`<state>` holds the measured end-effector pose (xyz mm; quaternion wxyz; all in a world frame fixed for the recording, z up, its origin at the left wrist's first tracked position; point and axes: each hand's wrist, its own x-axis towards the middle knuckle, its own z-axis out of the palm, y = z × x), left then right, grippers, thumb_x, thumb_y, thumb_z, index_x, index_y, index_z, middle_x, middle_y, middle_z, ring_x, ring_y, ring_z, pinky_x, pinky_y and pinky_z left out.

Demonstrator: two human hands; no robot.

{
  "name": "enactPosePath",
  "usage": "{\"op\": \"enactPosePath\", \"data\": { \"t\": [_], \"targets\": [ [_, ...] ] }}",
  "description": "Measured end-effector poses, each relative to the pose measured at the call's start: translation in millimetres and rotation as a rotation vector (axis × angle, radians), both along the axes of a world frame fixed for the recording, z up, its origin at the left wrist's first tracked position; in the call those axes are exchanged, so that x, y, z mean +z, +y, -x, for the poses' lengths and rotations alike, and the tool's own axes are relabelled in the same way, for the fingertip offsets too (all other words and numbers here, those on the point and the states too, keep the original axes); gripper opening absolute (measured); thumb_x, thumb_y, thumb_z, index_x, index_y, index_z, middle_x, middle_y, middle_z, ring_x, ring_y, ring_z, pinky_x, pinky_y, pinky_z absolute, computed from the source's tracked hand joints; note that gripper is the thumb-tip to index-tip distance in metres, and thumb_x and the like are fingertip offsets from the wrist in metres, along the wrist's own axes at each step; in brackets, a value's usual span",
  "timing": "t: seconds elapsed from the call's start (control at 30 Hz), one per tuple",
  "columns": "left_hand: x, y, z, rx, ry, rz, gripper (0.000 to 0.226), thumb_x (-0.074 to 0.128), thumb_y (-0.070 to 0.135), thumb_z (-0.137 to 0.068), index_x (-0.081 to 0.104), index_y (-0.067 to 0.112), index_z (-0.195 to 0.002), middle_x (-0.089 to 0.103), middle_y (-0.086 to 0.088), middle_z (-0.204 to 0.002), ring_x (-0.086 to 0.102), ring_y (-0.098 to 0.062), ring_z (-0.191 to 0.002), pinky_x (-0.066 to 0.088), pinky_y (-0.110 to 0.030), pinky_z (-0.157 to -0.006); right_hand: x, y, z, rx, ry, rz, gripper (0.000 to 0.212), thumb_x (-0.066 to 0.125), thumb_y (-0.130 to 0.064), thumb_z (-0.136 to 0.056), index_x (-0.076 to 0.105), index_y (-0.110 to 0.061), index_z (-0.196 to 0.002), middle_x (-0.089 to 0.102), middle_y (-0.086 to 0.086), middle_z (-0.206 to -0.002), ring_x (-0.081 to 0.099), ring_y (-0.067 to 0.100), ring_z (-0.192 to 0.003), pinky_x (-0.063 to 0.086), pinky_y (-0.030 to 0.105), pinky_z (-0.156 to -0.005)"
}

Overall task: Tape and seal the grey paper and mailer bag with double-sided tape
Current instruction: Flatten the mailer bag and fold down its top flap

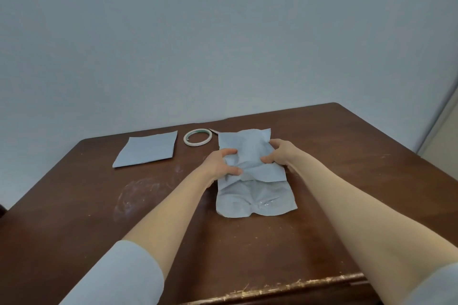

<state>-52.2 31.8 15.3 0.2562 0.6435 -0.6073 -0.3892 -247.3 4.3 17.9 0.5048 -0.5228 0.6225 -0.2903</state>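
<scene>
A grey mailer bag [255,199] lies lengthwise in the middle of the brown table [322,218], its near end crinkled and glossy. A sheet of grey paper [245,146] lies over its far half, creased in the middle. My left hand [223,163] grips the paper's left edge with curled fingers. My right hand [280,153] grips its right edge the same way. A flat second grey sheet [146,148] lies at the far left. A roll of double-sided tape [197,136], white with a green inner rim, lies between that sheet and the bag.
A small strip or scrap [213,130] lies just behind the tape roll. A plain wall rises behind the table. The near table edge [285,287] is chipped. White scuff marks [138,190] show on the wood left of the bag.
</scene>
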Motion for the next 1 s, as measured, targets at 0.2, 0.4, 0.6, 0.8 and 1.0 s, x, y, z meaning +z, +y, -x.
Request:
{"op": "enactPosePath", "data": {
  "t": [0.2,0.4,0.6,0.8,1.0],
  "targets": [
    [4.7,18.5,-19.3,-0.053,-0.119,0.010,0.066,0.071,0.019,-0.085,0.041,0.024,-0.143,0.035,-0.002,-0.151,0.036,-0.021,-0.137,0.035,-0.024,-0.099,-13.0,14.1,-6.8,0.000,0.078,0.173,0.064,0.054,0.003,-0.088,0.040,-0.020,-0.146,0.049,0.007,-0.142,0.054,0.028,-0.121,0.049,0.039,-0.098],
    [7.5,53.3,-37.3,0.095,-0.032,-0.005,0.045,0.051,0.029,-0.098,0.044,0.025,-0.142,0.058,-0.003,-0.123,0.064,-0.018,-0.084,0.056,-0.026,-0.059,-12.2,38.1,4.0,0.040,0.300,0.392,0.052,0.043,-0.006,-0.092,0.047,-0.027,-0.139,0.058,0.003,-0.115,0.055,0.022,-0.107,0.047,0.032,-0.085],
    [1.7,74.8,-57.3,-0.144,-0.743,0.402,0.063,0.055,0.011,-0.088,0.039,0.040,-0.141,0.048,0.001,-0.127,0.049,-0.015,-0.110,0.048,-0.027,-0.082,-11.4,72.7,23.5,0.345,0.766,0.532,0.076,0.036,0.005,-0.086,0.031,-0.040,-0.147,0.026,-0.005,-0.153,0.034,0.023,-0.132,0.044,0.038,-0.098],
    [-13.5,81.3,-52.9,-0.307,-0.816,0.638,0.069,0.056,0.002,-0.088,0.038,0.039,-0.143,0.032,0.006,-0.154,0.025,-0.017,-0.143,0.028,-0.035,-0.112,-17.0,82.9,30.9,0.425,0.834,0.595,0.058,0.048,-0.024,-0.096,0.029,-0.048,-0.145,0.016,-0.008,-0.159,0.028,0.023,-0.137,0.036,0.039,-0.107],
    [-13.7,71.2,-48.6,-0.345,-0.719,0.599,0.046,0.061,0.007,-0.090,0.060,0.036,-0.125,0.047,0.008,-0.145,0.026,-0.015,-0.144,0.022,-0.028,-0.113,-16.2,78.4,22.4,0.500,0.899,0.670,0.051,0.052,-0.035,-0.095,0.036,-0.052,-0.141,0.012,-0.011,-0.160,0.013,0.020,-0.146,0.027,0.040,-0.114]
  ]
}}
